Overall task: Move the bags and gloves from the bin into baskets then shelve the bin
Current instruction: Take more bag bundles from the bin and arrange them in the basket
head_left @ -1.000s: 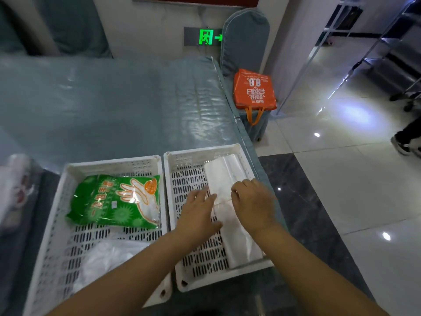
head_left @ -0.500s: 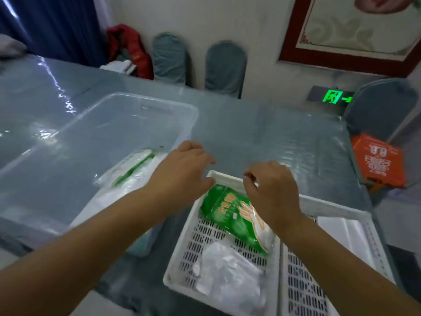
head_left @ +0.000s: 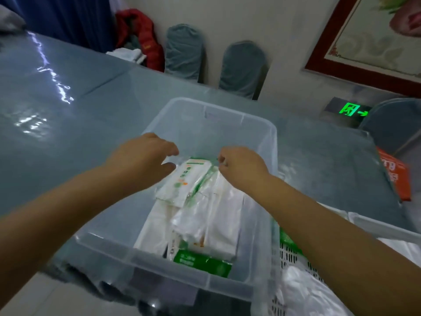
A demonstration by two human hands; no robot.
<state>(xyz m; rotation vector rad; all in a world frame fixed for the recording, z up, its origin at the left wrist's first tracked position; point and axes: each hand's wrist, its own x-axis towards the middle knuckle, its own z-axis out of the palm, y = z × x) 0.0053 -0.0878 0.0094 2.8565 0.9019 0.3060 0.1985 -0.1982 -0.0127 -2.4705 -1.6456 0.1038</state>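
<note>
A clear plastic bin (head_left: 250, 120) stands on the blue-grey table (head_left: 57, 99) in front of me. Inside lie several white bag rolls (head_left: 223, 224), a pack with a green label (head_left: 202, 263) at the near wall, and on top a white and green pack (head_left: 182, 183). My left hand (head_left: 141, 156) hovers at that pack's far left corner, fingers spread, thumb touching it. My right hand (head_left: 241, 165) pinches the wrapper at its far right corner. To the right a white slotted basket (head_left: 387, 229) holds a green glove pack (head_left: 287, 240) and clear bags (head_left: 303, 290).
An orange bag (head_left: 394, 176) hangs at the table's right end. Two covered chairs (head_left: 184, 51) (head_left: 241, 67) and a red jacket (head_left: 141, 35) stand against the far wall. A green exit sign (head_left: 348, 109) glows low on the wall.
My view swung left from the baskets to the clear bin. Both hands left the right basket and now reach into the bin at the top pack.
</note>
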